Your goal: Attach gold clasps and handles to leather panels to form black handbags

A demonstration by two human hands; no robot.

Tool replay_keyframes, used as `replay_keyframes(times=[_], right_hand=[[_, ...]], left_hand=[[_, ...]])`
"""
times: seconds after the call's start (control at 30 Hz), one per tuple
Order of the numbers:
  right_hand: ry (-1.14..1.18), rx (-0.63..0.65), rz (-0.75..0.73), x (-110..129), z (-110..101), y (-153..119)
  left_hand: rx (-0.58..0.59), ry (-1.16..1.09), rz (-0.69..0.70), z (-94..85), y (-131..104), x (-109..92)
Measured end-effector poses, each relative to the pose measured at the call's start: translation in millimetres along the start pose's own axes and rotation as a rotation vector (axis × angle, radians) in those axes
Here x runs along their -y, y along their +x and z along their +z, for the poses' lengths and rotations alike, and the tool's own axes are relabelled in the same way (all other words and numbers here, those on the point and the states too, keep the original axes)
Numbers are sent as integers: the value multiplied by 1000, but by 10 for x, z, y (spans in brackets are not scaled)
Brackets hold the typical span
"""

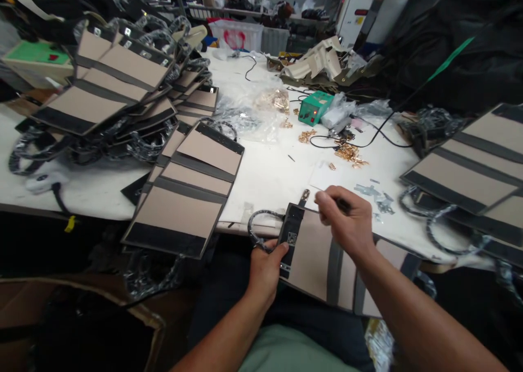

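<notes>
A flat beige and black bag panel [310, 252] lies partly on the table edge and partly over my lap. My left hand [265, 268] grips its left end, thumb on the black strip beside a small metal plate [291, 238] and fingers underneath. A plastic-wrapped loop handle [261, 215] curves out beside that hand. At the panel's far corner a short strap carries a gold metal fitting [305, 196]. Above the panel, my right hand [347, 214] is closed, with a dark thing showing in the fist; its kind is hidden.
Stacked bag panels [118, 78] fill the left, more panels [469, 165] the right. A green electric box [314, 108] with a cable stands at mid-table. Gold fittings [351, 155] and silver metal plates [373, 195] lie loose. A green-marked cord [451, 59] crosses the upper right.
</notes>
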State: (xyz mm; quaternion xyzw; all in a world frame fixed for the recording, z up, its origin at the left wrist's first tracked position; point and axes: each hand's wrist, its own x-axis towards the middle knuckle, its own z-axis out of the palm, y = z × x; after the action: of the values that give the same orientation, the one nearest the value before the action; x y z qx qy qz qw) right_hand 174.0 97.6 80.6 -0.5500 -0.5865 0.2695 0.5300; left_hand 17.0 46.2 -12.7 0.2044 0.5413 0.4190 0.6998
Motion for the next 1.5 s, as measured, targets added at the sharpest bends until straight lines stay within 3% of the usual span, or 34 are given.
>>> replay_keyframes(times=[0.13,0.27,0.37,0.5,0.67,0.77,0.9,0.97,1.2,1.33,1.5], right_hand=[[654,-183,131,-46,162,-270],[782,-283,198,-215,290,-305],[799,-317,209,-277,291,-299],[729,-241,133,-267,329,-358],[240,114,-120,-136,469,-351],[101,237,-28,-62,474,-240],[234,162,210,-14,424,-83],[236,187,200,22,446,-34],[-53,463,23,124,629,-11],[-17,391,46,-14,510,-92],[339,211,79,48,329,-142]], left_hand=[[-16,-24,-40,52,-11,-71],[-51,-40,-59,86,-14,-102],[-58,-38,-78,98,-12,-107],[-40,-32,-82,92,-4,-103],[14,33,36,62,9,-108],[22,40,56,54,1,-111],[47,-12,29,61,-27,-114],[53,-18,52,58,-34,-113],[54,-5,161,30,-2,-84],[31,-14,131,41,-18,-88],[13,-44,120,53,-40,-95]])
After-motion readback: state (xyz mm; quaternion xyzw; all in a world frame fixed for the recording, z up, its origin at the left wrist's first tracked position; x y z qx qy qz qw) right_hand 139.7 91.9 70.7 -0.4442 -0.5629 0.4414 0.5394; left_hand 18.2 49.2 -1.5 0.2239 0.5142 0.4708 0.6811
